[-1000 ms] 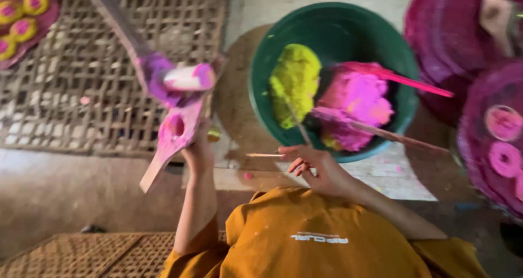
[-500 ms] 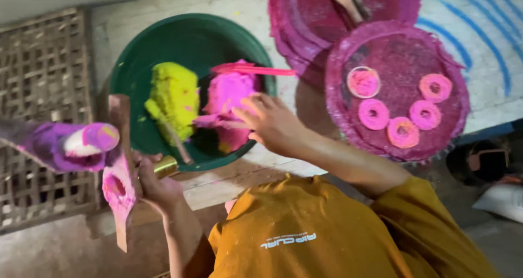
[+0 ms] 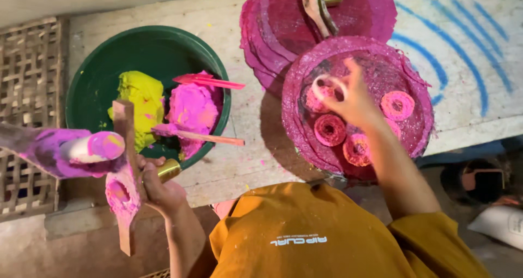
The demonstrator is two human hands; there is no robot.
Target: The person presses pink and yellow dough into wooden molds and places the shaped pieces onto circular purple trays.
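My left hand (image 3: 158, 188) grips a pink-stained wooden press (image 3: 124, 202) with a brass tube (image 3: 169, 169), next to the near rim of a green bowl (image 3: 87, 82). A pink-smeared lever (image 3: 65, 150) of the press sticks out to the left. The bowl holds yellow dough (image 3: 139, 101), pink dough (image 3: 193, 109) and two pink sticks (image 3: 210, 82). My right hand (image 3: 354, 98) reaches over a round pink woven tray (image 3: 417, 142) and holds a pale dough ring (image 3: 327, 86) just above it. Pink rings (image 3: 397, 105) lie on the tray beside the hand.
A stack of pink woven trays (image 3: 359, 11) stands behind the front tray, with another wooden press (image 3: 316, 5) on top. A woven bamboo mat (image 3: 27, 65) lies at the left. Blue painted lines (image 3: 463, 55) cross the pale surface. A white bag (image 3: 501, 223) sits lower right.
My right hand has left the green bowl and moved right over the pink tray with a dough ring. The view has swung to the right; the left hand still holds the press.
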